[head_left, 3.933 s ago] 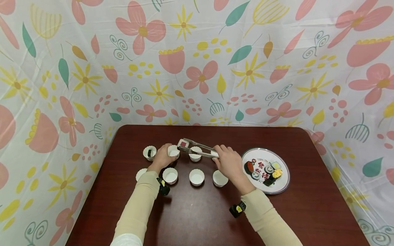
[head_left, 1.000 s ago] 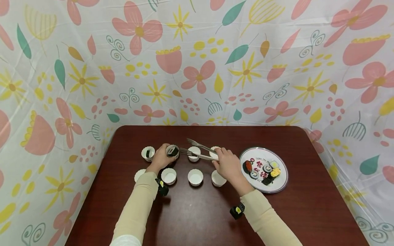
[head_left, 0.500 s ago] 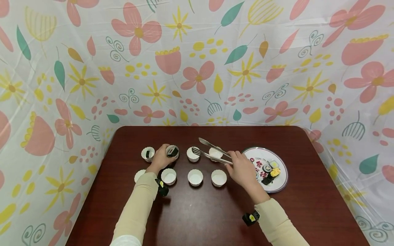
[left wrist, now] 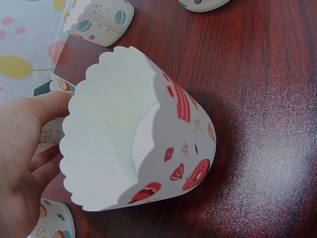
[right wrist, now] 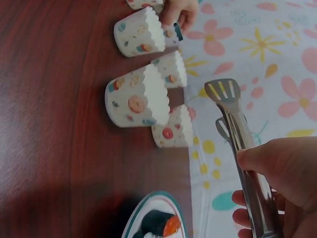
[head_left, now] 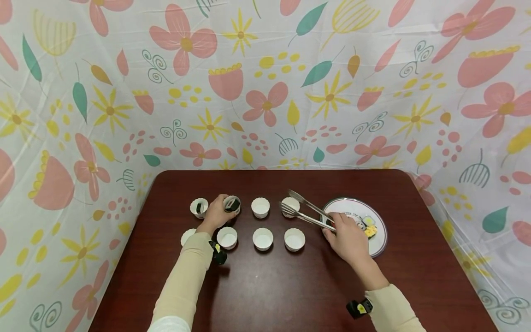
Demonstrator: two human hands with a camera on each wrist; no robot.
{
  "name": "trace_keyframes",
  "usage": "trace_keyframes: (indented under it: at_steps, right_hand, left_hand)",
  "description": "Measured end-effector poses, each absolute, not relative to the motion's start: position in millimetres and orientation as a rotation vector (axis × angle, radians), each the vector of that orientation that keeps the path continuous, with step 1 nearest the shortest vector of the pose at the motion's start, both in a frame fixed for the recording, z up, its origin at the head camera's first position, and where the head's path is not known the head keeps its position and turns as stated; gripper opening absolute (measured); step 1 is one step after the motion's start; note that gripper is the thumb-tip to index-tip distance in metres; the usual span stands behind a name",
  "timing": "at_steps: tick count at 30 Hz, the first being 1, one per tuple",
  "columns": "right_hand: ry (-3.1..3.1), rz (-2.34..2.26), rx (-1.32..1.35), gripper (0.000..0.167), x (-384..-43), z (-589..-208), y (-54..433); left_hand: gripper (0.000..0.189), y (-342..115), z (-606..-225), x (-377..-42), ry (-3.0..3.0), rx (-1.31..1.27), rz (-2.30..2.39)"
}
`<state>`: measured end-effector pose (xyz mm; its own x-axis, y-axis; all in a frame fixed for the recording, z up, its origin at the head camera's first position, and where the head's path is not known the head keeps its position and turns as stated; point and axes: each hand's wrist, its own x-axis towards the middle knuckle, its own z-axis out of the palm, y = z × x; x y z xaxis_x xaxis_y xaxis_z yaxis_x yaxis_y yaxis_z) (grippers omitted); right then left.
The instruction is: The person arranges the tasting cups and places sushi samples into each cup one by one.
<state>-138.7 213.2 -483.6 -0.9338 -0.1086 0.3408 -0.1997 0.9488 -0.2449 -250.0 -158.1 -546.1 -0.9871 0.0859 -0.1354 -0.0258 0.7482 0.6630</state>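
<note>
My left hand [head_left: 215, 214] grips a white scalloped paper baking cup [left wrist: 52, 134] in the back row, thumb and fingers at its side. A dark-wrapped sushi piece [head_left: 232, 205] lies inside that cup. In the left wrist view, a nearer paper cup [left wrist: 111, 129] partly hides the held one. My right hand [head_left: 348, 237] holds metal tongs [right wrist: 250, 178] by their arms, over the left part of a white oval plate [head_left: 379, 244]. The tongs' ends are spread with nothing between them, overlapping the back-right cup [head_left: 293, 201] in the head view.
At the back left, another cup [head_left: 204, 203] contains a black-wrapped piece. More bare cups stand in two rows, including a front-middle one [head_left: 263, 239]. Sushi pieces, one topped yellow [head_left: 370, 231], lie on the plate, partly covered by my right hand. A patterned cloth [head_left: 265, 92] borders the brown table [head_left: 257, 295].
Earlier the tongs held a sushi piece beside the left hand's cup; now a dark-wrapped piece is inside it. The right hand has moved right to the plate with the tongs; the left stays.
</note>
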Motion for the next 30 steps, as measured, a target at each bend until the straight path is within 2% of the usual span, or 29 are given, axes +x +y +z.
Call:
trace_keyframes:
  at_steps: [7, 19, 30]
  right_hand:
    - [-2.772, 0.403, 0.192, 0.045, -123, -486, 239]
    - [-2.878, 0.437, -0.046, 0.043, -97, -492, 282]
    - [-2.906, 0.412, -0.076, 0.04, -82, -501, 300]
  left_hand:
    - [0.066, -157, -547, -250, 2.795, 0.049, 1.05]
    - [0.067, -158, -545, -252, 2.787, 0.042, 1.04]
    - [0.066, -159, -547, -252, 2.786, 0.035, 1.052]
